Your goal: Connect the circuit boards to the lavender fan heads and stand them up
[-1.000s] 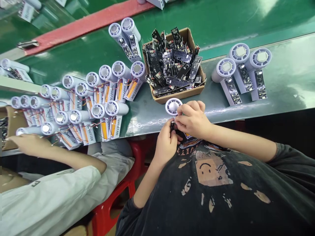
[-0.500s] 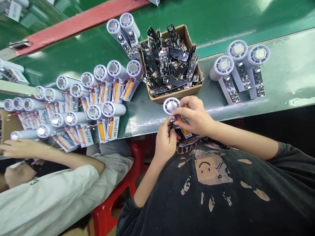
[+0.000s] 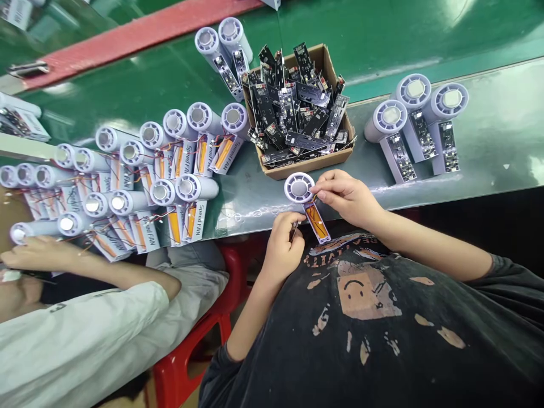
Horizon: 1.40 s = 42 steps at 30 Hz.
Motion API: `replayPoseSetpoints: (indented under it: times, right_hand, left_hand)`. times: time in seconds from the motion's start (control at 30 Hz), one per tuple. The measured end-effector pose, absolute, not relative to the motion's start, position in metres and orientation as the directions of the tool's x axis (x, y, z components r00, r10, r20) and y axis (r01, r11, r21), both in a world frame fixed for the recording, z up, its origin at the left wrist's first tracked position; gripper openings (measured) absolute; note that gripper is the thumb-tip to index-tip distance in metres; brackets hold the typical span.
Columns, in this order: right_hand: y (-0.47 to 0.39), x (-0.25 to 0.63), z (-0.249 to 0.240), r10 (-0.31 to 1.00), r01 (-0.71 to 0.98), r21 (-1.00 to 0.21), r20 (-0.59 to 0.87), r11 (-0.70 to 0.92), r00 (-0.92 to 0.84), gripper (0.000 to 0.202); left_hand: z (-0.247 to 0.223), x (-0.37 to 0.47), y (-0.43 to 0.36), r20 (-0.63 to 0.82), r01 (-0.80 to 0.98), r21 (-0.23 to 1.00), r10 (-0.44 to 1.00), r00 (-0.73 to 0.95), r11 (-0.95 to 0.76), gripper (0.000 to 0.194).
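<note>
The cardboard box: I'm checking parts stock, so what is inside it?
The cardboard box is heaped with black circuit boards, piled above its rim at all angles. The box's floor and whatever lies beneath the top boards are covered.

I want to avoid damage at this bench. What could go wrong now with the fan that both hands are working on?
1. The open fan lies at the table's near edge, its handle end past it; it may slip off.
2. The right hand pinches at thin wires by the orange battery; a hard pull might tear them.
3. The left hand holds a small dark part beyond the edge; it could drop.
</note>
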State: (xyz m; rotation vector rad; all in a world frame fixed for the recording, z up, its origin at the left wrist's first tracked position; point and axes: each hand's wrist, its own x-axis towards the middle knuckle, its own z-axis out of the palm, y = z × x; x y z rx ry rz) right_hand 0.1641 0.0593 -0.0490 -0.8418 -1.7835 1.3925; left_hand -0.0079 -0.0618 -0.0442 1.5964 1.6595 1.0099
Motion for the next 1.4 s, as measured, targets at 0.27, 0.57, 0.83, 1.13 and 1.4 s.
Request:
replayPoseSetpoints:
  times: [0.27,0.57,0.83,1.13,1.4]
  right_hand:
    - [0.053,0.151,-0.047,0.739,-0.071,-0.931,0.330,0.358,-0.587,0.024]
    - [0.062,0.164,-0.044,0.582,0.077,-0.651,0.611,0.755,-0.536,0.012]
    - [0.069,0.178,-0.041,0.174,-0.032,-0.333,0.571,0.942,-0.802,0.021]
    - [0.055,0.154,-0.035,0.427,-0.059,-0.696,0.502,0.715,-0.752,0.017]
    - [0.044,0.152,-0.039,0.525,0.263,-0.507,0.489,0.821,-0.697,0.025]
  left_hand:
    - [-0.045,0.003,-0.057,-0.282,-0.141,0.955,0.946,-0.163,0.260,0.031]
    - [-0.046,0.003,-0.056,-0.327,-0.245,0.927,0.931,-0.161,0.283,0.035]
    - [-0.049,0.005,-0.056,-0.370,-0.327,0.892,0.920,-0.132,0.312,0.037]
    - [-0.045,0.006,-0.057,-0.256,-0.256,0.942,0.958,-0.125,0.218,0.029]
    - [-0.039,0.003,-0.058,-0.051,0.163,0.982,0.970,-0.237,0.091,0.020]
